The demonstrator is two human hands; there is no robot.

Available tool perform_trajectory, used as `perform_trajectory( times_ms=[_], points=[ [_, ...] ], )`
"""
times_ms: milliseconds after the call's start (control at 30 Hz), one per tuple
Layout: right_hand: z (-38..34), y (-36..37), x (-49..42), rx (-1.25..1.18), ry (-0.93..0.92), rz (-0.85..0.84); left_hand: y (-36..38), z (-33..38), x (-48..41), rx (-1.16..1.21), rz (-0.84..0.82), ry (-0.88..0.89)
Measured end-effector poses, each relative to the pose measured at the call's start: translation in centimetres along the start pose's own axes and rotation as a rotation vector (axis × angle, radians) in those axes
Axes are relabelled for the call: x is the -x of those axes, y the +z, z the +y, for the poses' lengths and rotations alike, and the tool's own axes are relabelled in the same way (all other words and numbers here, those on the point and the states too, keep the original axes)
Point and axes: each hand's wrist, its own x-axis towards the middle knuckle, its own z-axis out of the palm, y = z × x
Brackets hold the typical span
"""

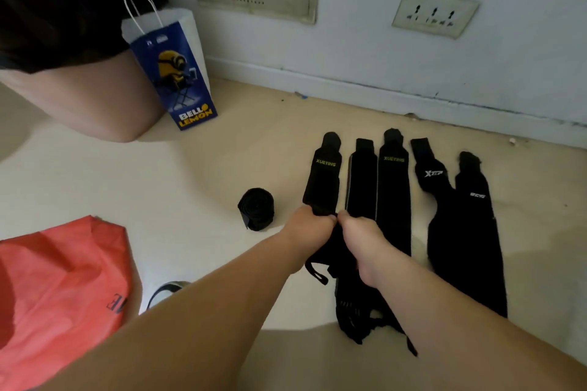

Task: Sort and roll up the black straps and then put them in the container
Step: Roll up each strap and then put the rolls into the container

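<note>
At the centre of the frame, on the floor (190, 174), the left hand (309, 227) and right hand (359, 233) sat side by side, almost touching, each with fingers curled over the near end of the leftmost strap (324, 174), the one with the yellow lettering. Black fabric bunched beneath both palms, so the step in hand looked like the rolling of this strap from its near end toward the wall. To its right lay 4 more flat straps (394, 194), side by side and pointing up the frame, their near ends tangled at lower centre. Just left of the hands stood 1 rolled strap (256, 213), apart from the rest and not yet put away. A blue paper bag (173, 73) stood open at the upper left and a red bag (60, 279) lay at the lower left; which of them served as the container could not be told. The next move probably called for both hands to turn the bundle forward evenly, keeping the edges square and the coil tight so it would not slacken, then to set it beside the finished roll.
</note>
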Motion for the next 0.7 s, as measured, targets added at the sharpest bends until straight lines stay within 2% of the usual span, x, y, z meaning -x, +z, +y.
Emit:
perform_trajectory(
  times_ms=[133,300,400,567,633,700],
  points=[
    [-4.8,-1.7,5.6,-0.030,-0.139,0.017,-0.6,5.5,5.5,0.011,-0.041,0.071],
    [-9.0,-5.5,13.4,-0.181,-0.232,0.059,-1.0,11.5,13.2,-0.175,-0.052,0.211],
    [-10.3,-8.1,18.0,-0.210,-0.320,0.043,-1.0,14.6,18.2,-0.235,0.017,0.308],
    [-10.9,-12.9,23.2,-0.275,-0.415,0.012,-0.5,17.0,24.3,-0.204,0.125,0.478],
    [-10.5,-14.6,24.7,-0.312,-0.426,0.006,0.1,16.7,25.1,-0.316,0.178,0.595],
    [-9.8,-15.8,25.6,-0.332,-0.423,-0.002,1.1,15.6,25.3,-0.531,0.151,0.809]
  ],
)
